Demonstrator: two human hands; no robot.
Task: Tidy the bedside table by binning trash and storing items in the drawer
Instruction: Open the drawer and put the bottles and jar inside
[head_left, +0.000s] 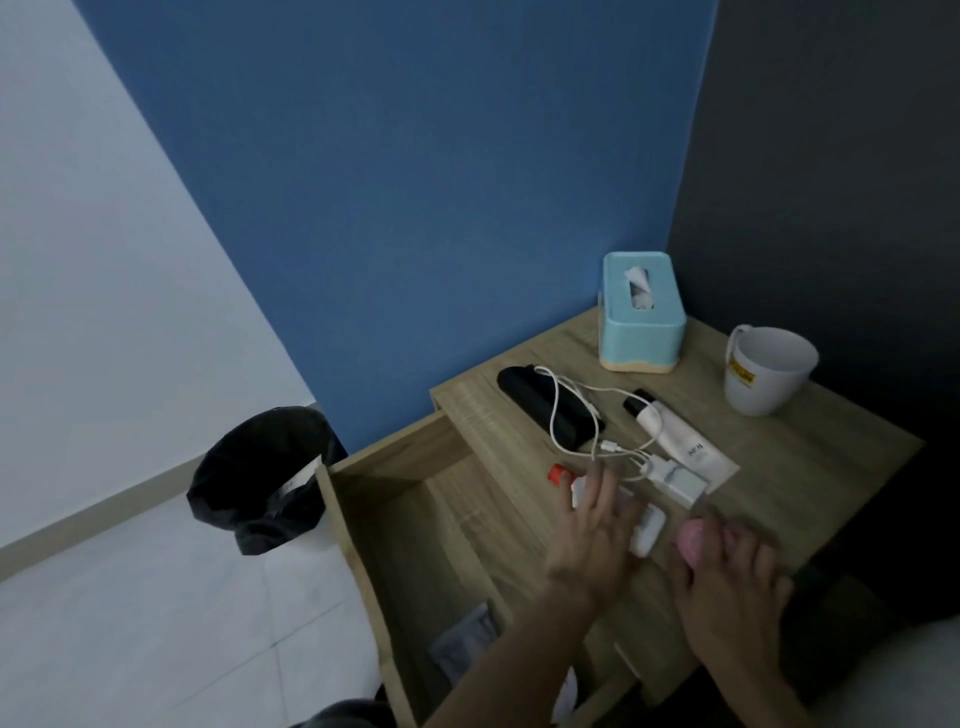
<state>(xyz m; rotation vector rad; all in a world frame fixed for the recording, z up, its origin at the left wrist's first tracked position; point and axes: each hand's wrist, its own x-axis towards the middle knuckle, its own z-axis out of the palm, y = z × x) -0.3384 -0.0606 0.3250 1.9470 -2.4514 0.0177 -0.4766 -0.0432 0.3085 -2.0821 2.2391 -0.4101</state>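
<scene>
Head view: your left hand lies flat on a white bottle with a red cap, fingers spread wide and not closed around it. Your right hand grips a small pink thing at the near edge of the table. The drawer is pulled open just left of your hands, with a small packet inside. On the table lie a black case, a white cable, a charger, a white tube, a mug and a blue tissue box. The black bin stands on the floor, left of the drawer.
</scene>
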